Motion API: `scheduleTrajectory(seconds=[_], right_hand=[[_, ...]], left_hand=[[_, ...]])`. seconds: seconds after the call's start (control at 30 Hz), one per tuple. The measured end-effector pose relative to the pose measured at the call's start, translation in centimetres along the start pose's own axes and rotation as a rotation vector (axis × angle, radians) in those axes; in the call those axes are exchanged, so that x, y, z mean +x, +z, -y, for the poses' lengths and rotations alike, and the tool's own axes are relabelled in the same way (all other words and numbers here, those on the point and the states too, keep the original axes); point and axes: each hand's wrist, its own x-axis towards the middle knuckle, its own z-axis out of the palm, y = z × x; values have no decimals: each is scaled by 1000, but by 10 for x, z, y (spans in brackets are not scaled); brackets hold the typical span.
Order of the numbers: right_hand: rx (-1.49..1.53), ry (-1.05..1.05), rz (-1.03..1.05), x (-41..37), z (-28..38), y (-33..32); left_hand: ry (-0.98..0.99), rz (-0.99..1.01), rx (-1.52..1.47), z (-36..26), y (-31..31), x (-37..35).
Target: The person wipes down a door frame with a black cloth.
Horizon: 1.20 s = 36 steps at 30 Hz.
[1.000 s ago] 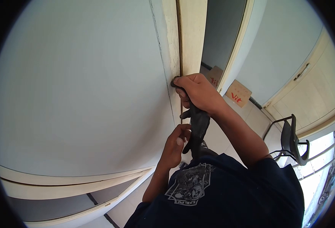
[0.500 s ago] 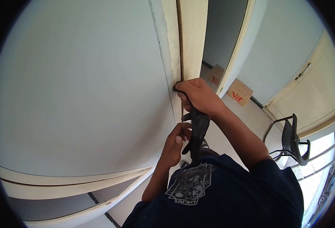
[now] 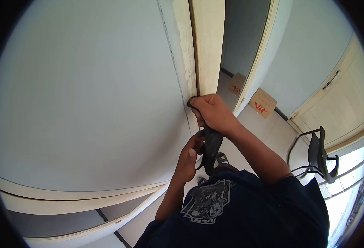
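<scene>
Near us, our left hand (image 3: pixel 187 160) curls its grip shut on the low edge of the black cloth (image 3: pixel 209 146). Higher up, our right hand (image 3: pixel 213 111) grips the cloth's top tight and presses it on the door frame (image 3: pixel 185 49). Far right are a box (image 3: pixel 263 103) and a chair (image 3: pixel 315 152).

My right hand (image 3: pixel 213 113) is raised, arm stretched forward, its grip clenched in a fist, knuckles up. My left hand (image 3: pixel 188 159) sits just below it, elbow bent, fingers half curled, thumb up.
</scene>
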Motion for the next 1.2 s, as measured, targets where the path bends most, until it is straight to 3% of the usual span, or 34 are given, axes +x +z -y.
scheduleTrajectory(seconds=[0.13, 0.2, 0.3, 0.37, 0.47, 0.67, 0.9, 1.13, 1.2], right_hand=[[-16, -17, -13, 1, -5, 0], [-56, -160, -33, -3, 20, -3], [12, -137, 34, 1, 29, -6], [30, -142, 47, 12, -16, -2], [-82, 57, 47, 19, -71, -2], [68, -175, 32, 9, 22, -7], [14, 60, 7, 17, -77, 3], [95, -135, 87, 12, 19, -6], [51, -105, 64, 15, -11, -2]], left_hand=[[18, -9, 27, -1, 2, 3], [20, 24, -10, -1, 1, 5], [20, 2, -10, -6, -2, 3], [38, 4, -13, -4, -4, 2], [7, 3, 15, 1, 1, -4], [-29, -58, 53, -14, 7, -12], [0, -65, 64, -4, 1, -18], [-1, -195, 44, -16, 26, -24], [-14, -184, 70, -14, 20, -29]])
